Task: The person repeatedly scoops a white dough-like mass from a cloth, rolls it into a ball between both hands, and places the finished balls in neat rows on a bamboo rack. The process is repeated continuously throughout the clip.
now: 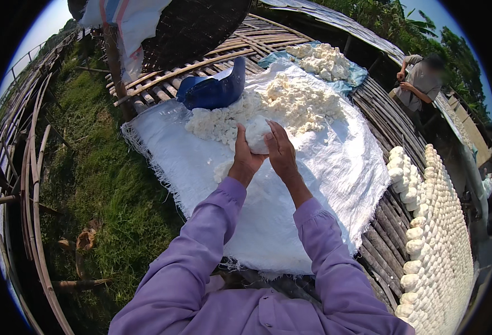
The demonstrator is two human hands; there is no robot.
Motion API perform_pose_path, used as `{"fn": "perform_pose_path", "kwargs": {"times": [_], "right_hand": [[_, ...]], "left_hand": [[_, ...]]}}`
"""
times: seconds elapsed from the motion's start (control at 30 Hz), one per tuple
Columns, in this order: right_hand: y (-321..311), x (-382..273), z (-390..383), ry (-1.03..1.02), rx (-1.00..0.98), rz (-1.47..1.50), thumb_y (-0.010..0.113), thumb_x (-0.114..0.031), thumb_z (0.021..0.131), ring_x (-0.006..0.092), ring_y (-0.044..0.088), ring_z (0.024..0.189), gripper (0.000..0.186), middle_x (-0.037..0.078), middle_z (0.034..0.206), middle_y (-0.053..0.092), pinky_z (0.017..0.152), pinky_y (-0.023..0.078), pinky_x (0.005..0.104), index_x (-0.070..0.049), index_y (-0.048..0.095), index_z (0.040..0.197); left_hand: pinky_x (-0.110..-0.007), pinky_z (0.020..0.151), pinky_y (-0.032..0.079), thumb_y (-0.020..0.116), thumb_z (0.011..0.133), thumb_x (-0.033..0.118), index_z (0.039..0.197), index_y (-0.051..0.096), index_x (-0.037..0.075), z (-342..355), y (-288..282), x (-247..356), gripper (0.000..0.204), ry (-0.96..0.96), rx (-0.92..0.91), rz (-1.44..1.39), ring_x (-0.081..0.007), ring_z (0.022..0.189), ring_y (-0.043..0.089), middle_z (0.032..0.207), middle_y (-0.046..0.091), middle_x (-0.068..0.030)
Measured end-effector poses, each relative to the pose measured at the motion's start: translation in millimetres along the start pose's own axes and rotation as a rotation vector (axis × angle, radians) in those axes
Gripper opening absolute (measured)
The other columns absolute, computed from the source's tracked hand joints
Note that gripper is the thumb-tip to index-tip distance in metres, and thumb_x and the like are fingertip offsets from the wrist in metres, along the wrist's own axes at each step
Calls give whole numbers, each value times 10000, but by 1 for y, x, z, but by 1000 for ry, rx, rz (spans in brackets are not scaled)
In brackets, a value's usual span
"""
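A white lump of soft dough-like material [256, 134] sits pressed between both my hands above a white woven sheet [313, 184]. My left hand [245, 155] cups it from the left and below. My right hand [280, 149] wraps it from the right. Just beyond the hands lies a big crumbly white pile [290, 103] of the same stuff. Purple sleeves cover both my forearms.
A blue plastic basin [215, 88] lies tipped at the pile's far left. Another white heap [324, 60] rests on a blue sheet farther back. Rows of shaped white lumps [430, 223] fill the bamboo rack at right. A person [422, 84] stands at far right. Grass lies at left.
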State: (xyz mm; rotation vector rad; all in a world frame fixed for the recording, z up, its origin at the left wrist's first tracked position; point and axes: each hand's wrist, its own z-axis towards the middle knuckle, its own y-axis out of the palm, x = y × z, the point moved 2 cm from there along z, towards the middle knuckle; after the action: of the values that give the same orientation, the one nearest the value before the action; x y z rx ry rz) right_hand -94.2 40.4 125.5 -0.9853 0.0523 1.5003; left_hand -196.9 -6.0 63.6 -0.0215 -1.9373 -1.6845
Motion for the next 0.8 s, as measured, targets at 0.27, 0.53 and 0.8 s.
{"fn": "perform_pose_path", "kwargs": {"times": [0.27, 0.53, 0.8], "right_hand": [[-69, -3, 1, -107, -90, -403, 411, -391, 1068, 267, 656, 1121, 488, 148, 1154, 708, 945, 517, 417, 3, 684, 1155], [-130, 36, -61, 594, -86, 320, 374, -419, 1086, 228, 577, 1238, 580, 179, 1276, 652, 1078, 408, 344, 63, 599, 1317], [-194, 9, -91, 85, 63, -151, 435, -306, 1034, 271, 648, 1136, 423, 159, 1191, 698, 1019, 477, 398, -10, 705, 1171]], "left_hand": [[-502, 1013, 486, 343, 945, 772, 1423, 477, 65, -2, 48, -55, 864, -8, -81, 190, -333, 1215, 590, 1337, 596, -157], [-578, 1046, 473, 341, 1003, 670, 1411, 479, 84, -32, 58, -115, 727, -198, -69, -9, -357, 1247, 582, 1378, 573, -150], [-514, 1022, 502, 353, 1013, 647, 1392, 479, 32, -58, 101, -179, 733, -153, -195, 59, -366, 1155, 616, 1310, 597, -166]]}}
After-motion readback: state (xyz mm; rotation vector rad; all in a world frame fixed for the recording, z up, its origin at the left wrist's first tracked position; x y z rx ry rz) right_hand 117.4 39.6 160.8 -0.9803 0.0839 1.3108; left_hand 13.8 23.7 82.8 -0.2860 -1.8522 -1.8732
